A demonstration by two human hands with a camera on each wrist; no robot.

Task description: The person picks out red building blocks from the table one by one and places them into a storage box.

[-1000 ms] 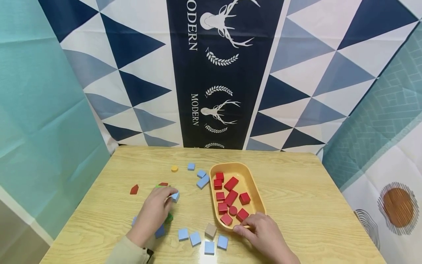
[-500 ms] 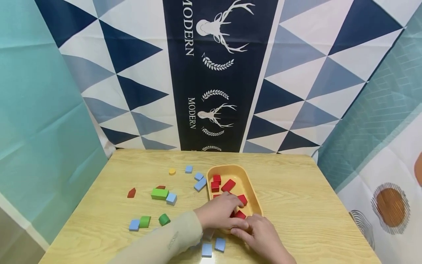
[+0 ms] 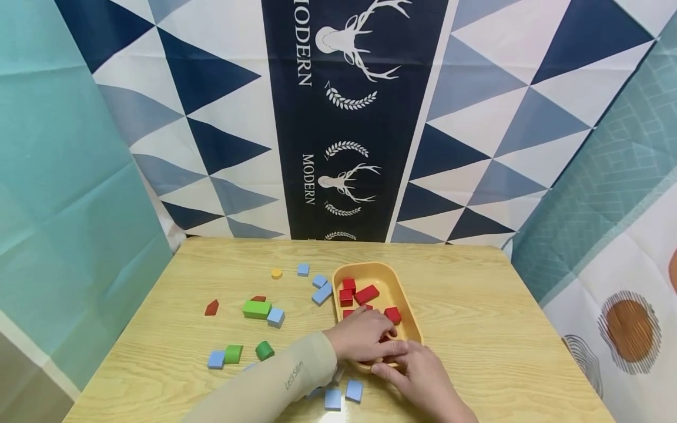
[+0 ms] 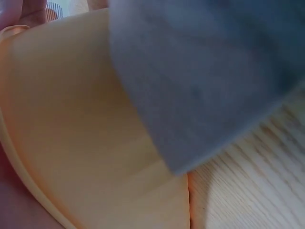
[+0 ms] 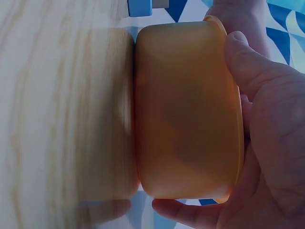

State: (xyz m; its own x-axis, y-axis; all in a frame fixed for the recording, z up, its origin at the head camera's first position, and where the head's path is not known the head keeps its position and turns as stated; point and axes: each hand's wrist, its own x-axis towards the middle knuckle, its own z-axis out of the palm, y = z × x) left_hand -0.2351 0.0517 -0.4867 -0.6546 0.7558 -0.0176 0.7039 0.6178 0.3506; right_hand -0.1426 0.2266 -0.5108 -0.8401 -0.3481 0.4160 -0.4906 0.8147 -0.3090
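A yellow-orange plastic box [image 3: 406,294] stands on the table with several red blocks [image 3: 367,294] in it. My left hand [image 3: 365,336] is inside the near part of the box, fingers bent down over the blocks. What lies beneath those fingers is hidden. At the near right corner my right hand [image 3: 423,376] grips the rim, its thumb [image 5: 243,62] lying along the edge in the right wrist view. The left thumb touches or overlaps the right hand. A blurred grey sleeve edge [image 4: 200,86] covers much of the left wrist view, beside the box wall [image 4: 95,119].
Left of the box lie a green block [image 3: 257,309], a light blue block [image 3: 275,318], a green cylinder [image 3: 264,351] and dark red pieces [image 3: 211,308]. More blue blocks [image 3: 332,400] sit in front of the box, others [image 3: 322,294] beside its far left. A patterned cloth [image 3: 349,117] hangs behind the table.
My left hand has left the light blue block beside the green one and moved right into the box. A few red blocks have shifted slightly. The right hand still grips the rim.
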